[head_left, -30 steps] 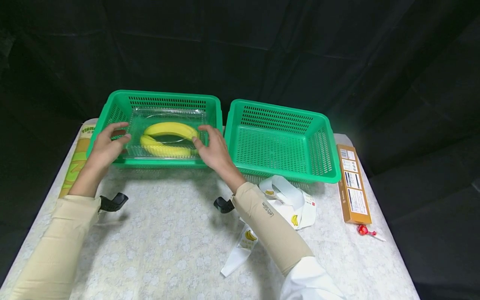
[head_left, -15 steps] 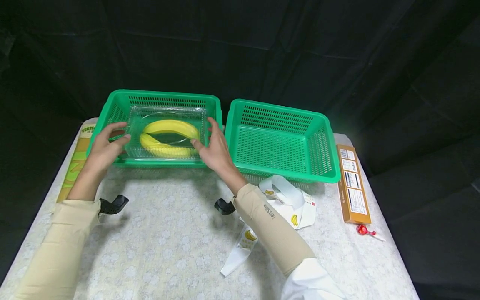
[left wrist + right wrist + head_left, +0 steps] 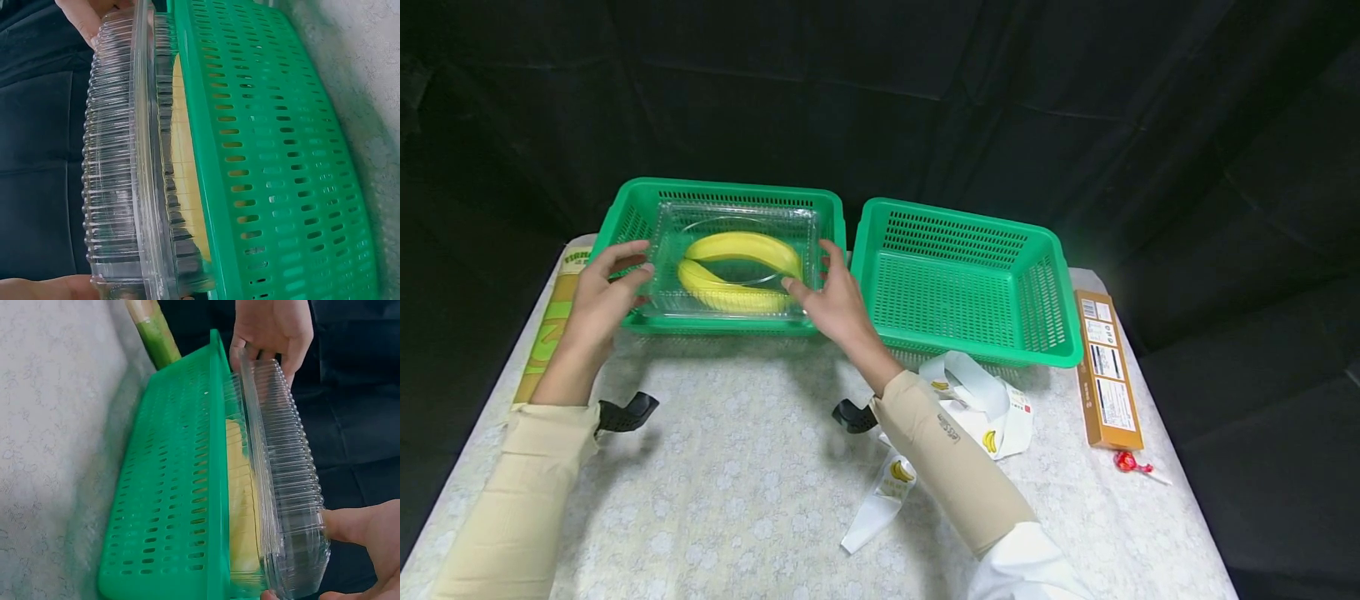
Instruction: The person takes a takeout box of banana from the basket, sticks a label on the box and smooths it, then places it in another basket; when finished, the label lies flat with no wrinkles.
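Note:
A clear plastic clamshell box (image 3: 733,307) with ribbed sides holds yellow bananas (image 3: 747,245) inside. My left hand (image 3: 606,287) grips its left end, thumb on the near side. At the other end my right hand (image 3: 837,296) holds it, with the thumb (image 3: 350,526) pressed against the ribbed wall. The box sits partly above the rim of the left green basket (image 3: 730,327); in the left wrist view its lid (image 3: 112,156) stands well clear of the rim, while its lower part is hidden behind the basket wall.
A second green basket (image 3: 972,348) stands to the right. Crumpled white paper strips with banana prints (image 3: 992,421) lie in front of it. An orange carton (image 3: 1108,367) and a red lollipop (image 3: 1126,462) lie at the right edge. A green-and-brown package (image 3: 553,317) lies far left.
The box with the bananas has risen within the left basket, held between both hands. The right fingers have shifted slightly outward along its end. The baskets and other things have not moved.

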`<state>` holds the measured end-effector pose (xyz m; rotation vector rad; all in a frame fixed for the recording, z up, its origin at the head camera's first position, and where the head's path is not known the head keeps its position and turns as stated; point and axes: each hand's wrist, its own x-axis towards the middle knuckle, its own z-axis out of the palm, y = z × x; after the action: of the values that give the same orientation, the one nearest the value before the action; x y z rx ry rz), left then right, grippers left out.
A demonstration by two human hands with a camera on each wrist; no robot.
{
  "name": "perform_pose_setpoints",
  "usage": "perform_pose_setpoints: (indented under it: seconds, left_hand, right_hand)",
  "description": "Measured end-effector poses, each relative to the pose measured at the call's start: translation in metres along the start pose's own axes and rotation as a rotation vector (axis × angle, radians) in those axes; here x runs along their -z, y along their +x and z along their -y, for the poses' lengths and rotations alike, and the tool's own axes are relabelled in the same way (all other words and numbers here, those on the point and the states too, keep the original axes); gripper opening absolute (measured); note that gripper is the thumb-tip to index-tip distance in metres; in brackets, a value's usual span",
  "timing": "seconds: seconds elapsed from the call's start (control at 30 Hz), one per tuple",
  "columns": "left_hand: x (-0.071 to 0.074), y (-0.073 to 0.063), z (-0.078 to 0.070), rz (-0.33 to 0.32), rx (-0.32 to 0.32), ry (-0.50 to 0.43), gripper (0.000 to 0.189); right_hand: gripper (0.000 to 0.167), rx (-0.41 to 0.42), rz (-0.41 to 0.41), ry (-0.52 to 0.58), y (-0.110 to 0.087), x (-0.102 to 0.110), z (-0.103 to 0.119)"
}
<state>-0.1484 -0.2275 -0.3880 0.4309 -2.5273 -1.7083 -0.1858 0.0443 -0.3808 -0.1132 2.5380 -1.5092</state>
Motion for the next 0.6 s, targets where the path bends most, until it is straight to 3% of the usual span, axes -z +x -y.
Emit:
perform_pose_setpoints:
  seconds: [0.6]
  left_hand:
    - [-0.002,-0.007,-0.012,0.011,0.005,-0.04,0.053]
  right_hand:
    - [0.083,0.024,0.024,0.01,-0.013,0.013,0.003]
